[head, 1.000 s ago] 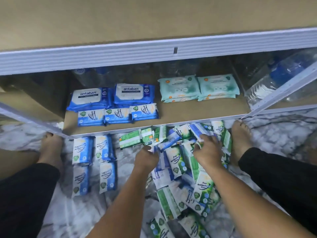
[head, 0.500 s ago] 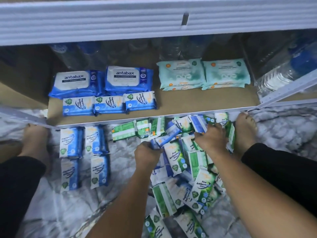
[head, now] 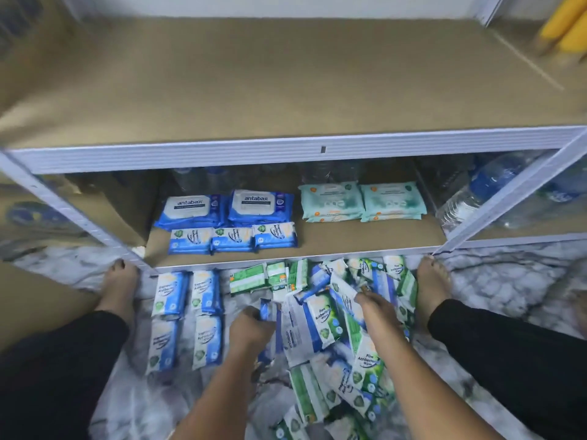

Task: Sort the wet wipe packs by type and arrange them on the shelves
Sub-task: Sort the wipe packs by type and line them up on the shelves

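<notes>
Mid-sort, picking from the pile (head: 333, 328) at lower centre: left hand (head: 251, 328) clamped on a blue pack (head: 266, 309), right hand (head: 378, 309) among packs, grip unclear; next, probably onto the shelf (head: 349, 239)

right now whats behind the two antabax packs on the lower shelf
Behind the antabax packs, clear plastic bottles stand in shadow at the back of the lower shelf. Their number and labels cannot be made out; the packs cover their bases.
</notes>
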### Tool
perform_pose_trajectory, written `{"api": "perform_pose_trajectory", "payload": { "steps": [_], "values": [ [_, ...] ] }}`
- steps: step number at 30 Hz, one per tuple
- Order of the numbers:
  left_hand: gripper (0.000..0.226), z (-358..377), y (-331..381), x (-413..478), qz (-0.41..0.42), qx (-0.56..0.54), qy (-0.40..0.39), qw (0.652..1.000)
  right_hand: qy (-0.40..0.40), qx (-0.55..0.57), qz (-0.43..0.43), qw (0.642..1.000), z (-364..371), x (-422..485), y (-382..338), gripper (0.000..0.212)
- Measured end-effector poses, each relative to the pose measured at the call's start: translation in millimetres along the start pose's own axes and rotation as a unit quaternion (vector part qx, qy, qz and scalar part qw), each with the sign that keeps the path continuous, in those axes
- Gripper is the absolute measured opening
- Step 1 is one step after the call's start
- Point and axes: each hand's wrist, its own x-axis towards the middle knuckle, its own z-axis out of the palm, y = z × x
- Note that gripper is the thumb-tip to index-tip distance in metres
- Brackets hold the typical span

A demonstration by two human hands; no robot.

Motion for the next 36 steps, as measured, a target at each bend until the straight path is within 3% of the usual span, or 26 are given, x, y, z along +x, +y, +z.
{"api": "perform_pose_trajectory", "payload": {
  "steps": [4, 6, 10, 14, 17, 19, 23, 26, 31, 34, 36],
  "values": [
    [0.011, -22, 6, -36, 0.035, -0.112, -0.008, 0.993, -0.087, 0.189, 0.087, 0.974, -5, -26, -1, 0.015],
    [0.008, -32, 13, -55, 0.052, -0.166, -0.016, 0.985, -0.122, 0.203, 0.072, 0.969, -10, -38, -4, 0.028],
    [0.006, -47, 28, -82, 0.109, -0.215, -0.021, 0.97, -0.154, 0.193, 0.018, 0.969, -21, -64, -17, 0.035],
    [0.029, -56, 39, -101, 0.169, -0.255, -0.051, 0.951, -0.168, 0.19, -0.044, 0.966, -31, -84, -27, 0.024],
    [0.053, -64, 39, -110, 0.181, -0.236, -0.098, 0.95, -0.186, 0.161, -0.088, 0.965, -31, -87, -26, 0.024],
    [0.072, -68, 34, -112, 0.184, -0.202, -0.125, 0.954, -0.153, 0.138, -0.108, 0.973, -28, -87, -23, 0.027],
    [0.087, -75, 28, -125, 0.205, -0.15, -0.177, 0.951, -0.129, 0.114, -0.135, 0.976, -22, -86, -15, 0.016],
    [0.091, -72, 25, -127, 0.226, -0.132, -0.167, 0.951, -0.12, 0.084, -0.158, 0.976, -18, -86, -11, 0.011],
    [0.084, -75, 24, -128, 0.271, -0.126, -0.09, 0.95, -0.096, 0.068, -0.161, 0.98, -14, -96, -18, 0.043],
    [0.081, -81, 27, -128, 0.268, -0.138, -0.095, 0.949, -0.124, 0.112, -0.163, 0.972, -13, -96, -22, 0.061],
    [0.078, -85, 27, -123, 0.264, -0.163, -0.124, 0.943, -0.146, 0.144, -0.159, 0.966, -12, -97, -26, 0.061]
  ]
}}
